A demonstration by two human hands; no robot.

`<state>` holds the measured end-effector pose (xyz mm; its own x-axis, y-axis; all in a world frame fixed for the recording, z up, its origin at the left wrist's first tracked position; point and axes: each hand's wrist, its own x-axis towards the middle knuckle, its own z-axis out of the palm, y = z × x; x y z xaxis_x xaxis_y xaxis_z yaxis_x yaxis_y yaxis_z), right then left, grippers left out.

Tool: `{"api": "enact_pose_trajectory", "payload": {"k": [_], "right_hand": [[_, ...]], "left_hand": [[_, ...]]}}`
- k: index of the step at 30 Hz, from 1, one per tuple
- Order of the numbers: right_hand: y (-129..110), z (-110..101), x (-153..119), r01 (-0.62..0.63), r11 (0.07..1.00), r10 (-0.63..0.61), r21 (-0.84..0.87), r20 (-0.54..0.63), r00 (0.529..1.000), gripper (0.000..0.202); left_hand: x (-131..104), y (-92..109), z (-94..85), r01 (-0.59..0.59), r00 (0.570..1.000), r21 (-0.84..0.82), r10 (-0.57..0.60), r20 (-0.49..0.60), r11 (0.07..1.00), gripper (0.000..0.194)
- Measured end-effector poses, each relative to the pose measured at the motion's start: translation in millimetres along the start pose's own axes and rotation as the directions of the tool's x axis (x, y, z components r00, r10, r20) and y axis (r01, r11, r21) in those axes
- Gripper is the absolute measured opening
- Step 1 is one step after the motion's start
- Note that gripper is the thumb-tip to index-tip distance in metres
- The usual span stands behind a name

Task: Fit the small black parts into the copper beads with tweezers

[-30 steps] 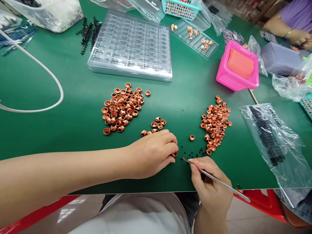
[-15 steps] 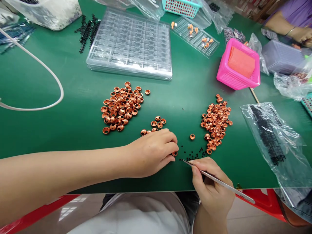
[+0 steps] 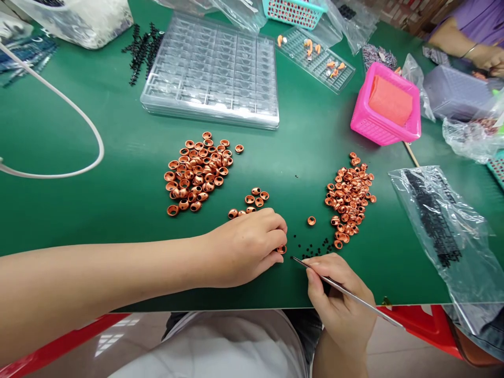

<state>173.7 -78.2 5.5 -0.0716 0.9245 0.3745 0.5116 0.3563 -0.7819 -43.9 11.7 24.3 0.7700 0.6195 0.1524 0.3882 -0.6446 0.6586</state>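
My left hand (image 3: 246, 249) rests on the green table, its fingertips closed on a small copper-coloured cup (image 3: 281, 249). Metal tweezers (image 3: 346, 291) are pinched in my right hand (image 3: 342, 299); their tips point left, just right of that cup, at a tiny black piece (image 3: 292, 258). More tiny black pieces (image 3: 311, 251) lie scattered above my right fingers. Several loose copper cups (image 3: 259, 201) sit beyond my left hand, partly hidden by it. One single cup (image 3: 311, 221) lies apart. Larger piles of cups stand at the left (image 3: 197, 173) and at the right (image 3: 350, 199).
Clear plastic trays (image 3: 212, 68) are stacked at the back. A pink basket (image 3: 384, 105) holds an orange block. To the right lies a plastic bag (image 3: 437, 220) with black parts. A white cable (image 3: 84, 118) curves at the left. Another person's arm (image 3: 452, 39) shows at the back right.
The tweezers in my right hand have tilted slightly, their rear end shifting left. My left hand keeps its hold on the cup.
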Motion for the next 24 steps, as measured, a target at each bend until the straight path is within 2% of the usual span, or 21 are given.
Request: {"api": "enact_pose_trajectory", "payload": {"k": [10,24], "right_hand": [[0.5,1.0,-0.7,0.012,1.0,-0.012,0.018,-0.038,0.999,0.036],[0.7,2.4,-1.5,0.011,0.997,-0.004,0.073,-0.102,0.995,0.035]], "left_hand": [[-3.6,5.8,-1.0,-0.004,1.0,0.075,0.003,0.012,0.997,0.013],[1.5,-0.6,0.1,-0.053,0.998,0.016,0.053,0.029,0.998,0.012]]}}
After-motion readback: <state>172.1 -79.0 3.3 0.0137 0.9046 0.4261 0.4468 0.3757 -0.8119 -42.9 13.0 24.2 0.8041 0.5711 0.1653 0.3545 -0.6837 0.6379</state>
